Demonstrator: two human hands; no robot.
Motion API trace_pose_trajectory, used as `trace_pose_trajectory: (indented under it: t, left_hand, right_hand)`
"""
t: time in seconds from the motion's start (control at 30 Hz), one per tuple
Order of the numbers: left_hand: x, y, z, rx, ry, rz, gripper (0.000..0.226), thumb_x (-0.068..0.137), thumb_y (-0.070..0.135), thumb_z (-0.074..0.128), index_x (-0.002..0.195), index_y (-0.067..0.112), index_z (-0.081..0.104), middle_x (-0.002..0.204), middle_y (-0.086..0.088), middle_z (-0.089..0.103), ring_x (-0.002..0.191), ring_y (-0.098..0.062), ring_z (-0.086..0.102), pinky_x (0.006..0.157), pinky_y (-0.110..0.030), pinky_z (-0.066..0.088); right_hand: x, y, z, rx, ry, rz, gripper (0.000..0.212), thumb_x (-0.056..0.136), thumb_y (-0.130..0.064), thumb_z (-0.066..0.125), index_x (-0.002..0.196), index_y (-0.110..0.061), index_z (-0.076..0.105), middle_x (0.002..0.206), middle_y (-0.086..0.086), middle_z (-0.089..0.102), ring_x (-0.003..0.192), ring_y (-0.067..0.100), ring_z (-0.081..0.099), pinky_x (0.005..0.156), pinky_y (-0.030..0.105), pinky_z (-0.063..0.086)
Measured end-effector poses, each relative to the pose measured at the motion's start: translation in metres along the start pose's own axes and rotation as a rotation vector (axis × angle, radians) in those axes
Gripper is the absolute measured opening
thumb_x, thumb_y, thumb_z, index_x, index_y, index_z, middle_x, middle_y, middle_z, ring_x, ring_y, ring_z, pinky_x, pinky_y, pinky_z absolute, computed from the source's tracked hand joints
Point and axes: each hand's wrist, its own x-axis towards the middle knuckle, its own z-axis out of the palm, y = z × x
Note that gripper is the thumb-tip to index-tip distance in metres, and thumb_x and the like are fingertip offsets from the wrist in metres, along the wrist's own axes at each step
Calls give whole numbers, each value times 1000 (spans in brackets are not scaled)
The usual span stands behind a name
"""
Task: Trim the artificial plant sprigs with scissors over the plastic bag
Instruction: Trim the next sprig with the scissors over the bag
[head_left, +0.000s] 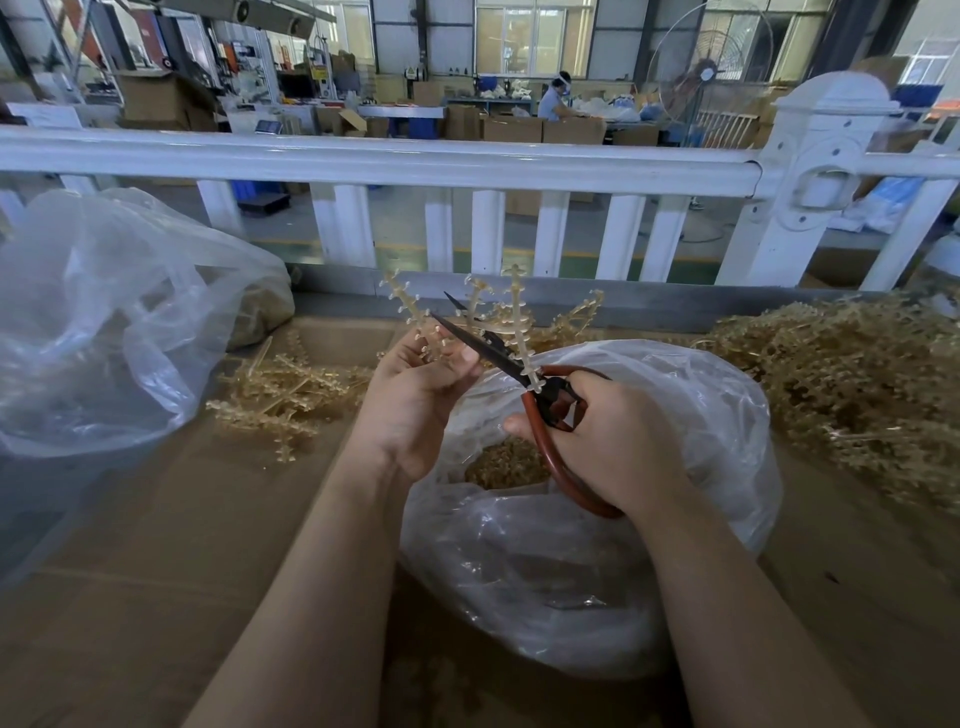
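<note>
Trimming is underway: the left hand (415, 384) is pinching a sprig (511, 322) while the right hand (613, 447) is gripping the open-bladed scissors (519, 369) above the plastic bag (675, 519). Next, I judge, the blades are needing to close across the stem just beside the left fingers.

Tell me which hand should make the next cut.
Right. The right hand already grips the scissors, blades open at the sprig that the left hand holds over the bag.
</note>
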Motion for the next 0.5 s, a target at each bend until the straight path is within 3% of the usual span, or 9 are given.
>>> trace_pose_trajectory:
  t: [0.1, 0.33, 0.5]
  left_hand:
    - [0, 1, 0, -22, 15, -18, 24, 70, -1, 67, 92, 8, 61, 85, -5, 66, 78, -14, 65, 86, -26, 55]
    - [-3, 4, 1, -62, 56, -38, 16, 80, -2, 63, 92, 10, 63, 81, -4, 67, 74, -14, 65, 91, -32, 55]
    - [0, 7, -2, -189, 158, -57, 15, 95, 2, 53, 92, 11, 64, 87, -5, 69, 78, -13, 68, 87, -28, 58]
  right_hand:
    - [0, 0, 0, 12, 16, -1, 99, 55, -102, 28, 114, -33, 67, 91, -18, 70, 79, 3, 59, 64, 12, 38]
    - [-1, 0, -2, -49, 38, -10, 82, 62, -99, 35, 106, -36, 66, 74, -32, 48, 67, -15, 43, 59, 7, 26]
    - [-1, 4, -3, -36, -42, -32, 65, 69, -88, 46, 107, -39, 64, 79, -29, 57, 73, -9, 52, 62, 10, 34]
